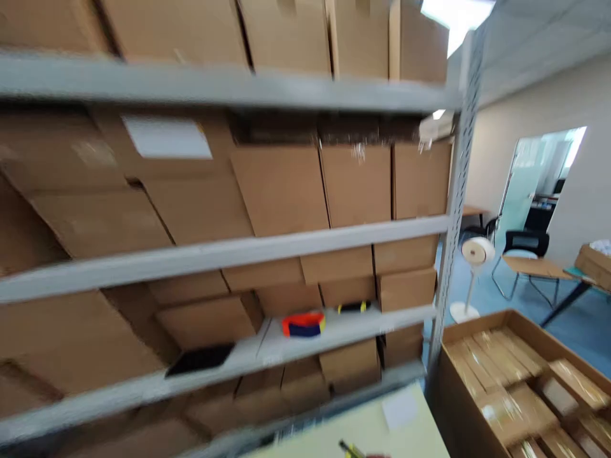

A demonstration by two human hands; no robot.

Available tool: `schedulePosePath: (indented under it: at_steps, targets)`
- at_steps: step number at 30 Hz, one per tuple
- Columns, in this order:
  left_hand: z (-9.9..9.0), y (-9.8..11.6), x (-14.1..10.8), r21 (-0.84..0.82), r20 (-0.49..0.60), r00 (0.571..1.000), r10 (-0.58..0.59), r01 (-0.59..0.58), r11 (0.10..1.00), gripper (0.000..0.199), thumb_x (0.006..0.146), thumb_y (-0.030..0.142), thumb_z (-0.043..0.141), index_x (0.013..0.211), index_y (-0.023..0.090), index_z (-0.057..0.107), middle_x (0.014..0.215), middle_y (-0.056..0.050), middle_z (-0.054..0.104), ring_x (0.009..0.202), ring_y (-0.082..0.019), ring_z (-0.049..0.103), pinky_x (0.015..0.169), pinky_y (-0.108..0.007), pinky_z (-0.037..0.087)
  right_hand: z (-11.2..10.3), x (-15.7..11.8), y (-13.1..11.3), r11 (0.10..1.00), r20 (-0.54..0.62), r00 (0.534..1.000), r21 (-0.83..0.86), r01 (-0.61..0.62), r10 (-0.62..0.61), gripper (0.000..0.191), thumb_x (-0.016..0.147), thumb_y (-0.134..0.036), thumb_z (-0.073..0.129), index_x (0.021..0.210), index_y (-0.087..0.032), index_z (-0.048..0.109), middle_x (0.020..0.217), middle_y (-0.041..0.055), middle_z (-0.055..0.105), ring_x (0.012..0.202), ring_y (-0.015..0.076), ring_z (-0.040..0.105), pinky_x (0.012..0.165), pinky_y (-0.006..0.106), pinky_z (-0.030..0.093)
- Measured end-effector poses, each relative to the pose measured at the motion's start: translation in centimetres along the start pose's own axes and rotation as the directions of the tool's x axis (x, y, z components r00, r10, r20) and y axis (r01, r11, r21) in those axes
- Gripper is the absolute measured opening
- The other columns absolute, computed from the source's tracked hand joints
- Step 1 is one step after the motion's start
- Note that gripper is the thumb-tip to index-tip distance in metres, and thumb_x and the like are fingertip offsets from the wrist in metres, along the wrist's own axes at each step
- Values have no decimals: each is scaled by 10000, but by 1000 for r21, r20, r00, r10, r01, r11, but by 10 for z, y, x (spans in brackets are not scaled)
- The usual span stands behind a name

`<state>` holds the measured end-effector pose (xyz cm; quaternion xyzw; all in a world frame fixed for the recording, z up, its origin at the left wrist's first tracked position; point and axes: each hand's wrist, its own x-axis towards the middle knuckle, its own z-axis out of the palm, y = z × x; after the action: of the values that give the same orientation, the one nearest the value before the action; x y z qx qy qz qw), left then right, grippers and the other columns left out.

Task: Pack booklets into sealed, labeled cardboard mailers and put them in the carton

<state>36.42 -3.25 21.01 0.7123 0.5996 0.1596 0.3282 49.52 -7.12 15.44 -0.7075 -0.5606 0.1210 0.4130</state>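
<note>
Neither of my hands shows in the head view. A grey metal shelf rack [305, 245] full of brown cardboard boxes [281, 191] fills most of the picture. On one of its lower shelves lies a red and dark blue item with a yellow edge [304, 324], too blurred to name. Behind it rests a black and yellow item [354, 307]. Farther left on that shelf is a flat black thing [200, 359]. Below the rack, a pale yellow tabletop [405, 423] carries a white paper [400, 408] and a small black and yellow object [352, 449], cut off by the frame.
A large open carton [470, 407] holding several smaller taped boxes stands at the lower right, beside the rack's upright post [458, 191]. Beyond it are a white pedestal fan [477, 251], a black chair [526, 242] and a doorway [539, 178]. The view is motion-blurred.
</note>
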Motion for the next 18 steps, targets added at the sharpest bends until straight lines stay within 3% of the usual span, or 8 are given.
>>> schedulePosePath:
  at_steps: [2, 4, 5, 7, 9, 12, 15, 18]
  targets:
    - [26, -8, -71, -46, 113, 986, -126, 132, 990, 271, 918, 643, 733, 923, 372, 740, 1079, -47, 790, 1087, -322, 768, 827, -453, 638, -15, -85, 14, 993, 173, 978, -4, -120, 119, 341, 927, -292, 631, 1158, -464, 813, 1178, 29, 790, 1065, 336, 763, 847, 492, 650]
    - [43, -4, -122, -188, 193, 958, -212, 248, 950, 438, 882, 696, 675, 785, 270, 708, 881, -99, 787, 946, -382, 779, 844, -524, 632, -45, -145, 17, 978, 342, 919, -5, -207, 196, 380, 934, -246, 550, 1202, -312, 810, 1128, 103, 799, 1094, 350, 752, 992, 519, 609]
    - [51, -3, -137, -230, 214, 942, -260, 307, 924, 473, 894, 703, 636, 781, 247, 693, 852, -107, 780, 927, -360, 770, 886, -513, 621, -59, -162, 18, 971, 410, 884, -14, -239, 224, 378, 944, -251, 545, 1227, -232, 795, 1160, 148, 793, 1124, 361, 733, 1040, 528, 582]
    - [76, -11, -152, -261, 271, 891, -365, 433, 863, 481, 908, 699, 622, 839, 230, 697, 903, -100, 789, 957, -300, 747, 945, -446, 600, -74, -176, 26, 954, 480, 831, -40, -298, 280, 388, 954, -264, 566, 1275, -153, 753, 1221, 194, 773, 1170, 369, 693, 1092, 539, 538]
    - [107, -33, -162, -289, 306, 845, -438, 521, 803, 432, 914, 645, 680, 925, 215, 718, 973, -109, 799, 1018, -278, 723, 971, -405, 581, -71, -183, 43, 947, 516, 806, -33, -320, 291, 390, 975, -297, 603, 1311, -139, 724, 1280, 210, 748, 1210, 365, 654, 1148, 546, 490]
    - [143, -62, -182, -359, 306, 832, -462, 550, 754, 272, 972, 466, 684, 1033, 204, 725, 1090, -114, 799, 1085, -254, 711, 1030, -382, 555, -60, -200, 62, 945, 524, 801, -25, -327, 291, 407, 998, -300, 620, 1368, -143, 686, 1326, 205, 713, 1252, 358, 606, 1184, 536, 455]
    - [150, -74, -196, -429, 285, 857, -431, 515, 742, 179, 1000, 330, 634, 1079, 194, 718, 1144, -110, 792, 1070, -234, 721, 1044, -372, 550, -55, -213, 61, 943, 535, 791, -33, -331, 296, 451, 991, -285, 641, 1418, -140, 645, 1316, 190, 682, 1266, 343, 592, 1182, 495, 468]
    - [141, -83, -198, -485, 256, 895, -365, 446, 752, 166, 993, 300, 635, 1077, 189, 724, 1087, -97, 797, 1007, -233, 731, 1002, -368, 565, -47, -216, 49, 927, 541, 771, -44, -373, 336, 465, 991, -314, 661, 1433, -173, 627, 1324, 163, 630, 1227, 322, 624, 1101, 431, 534]
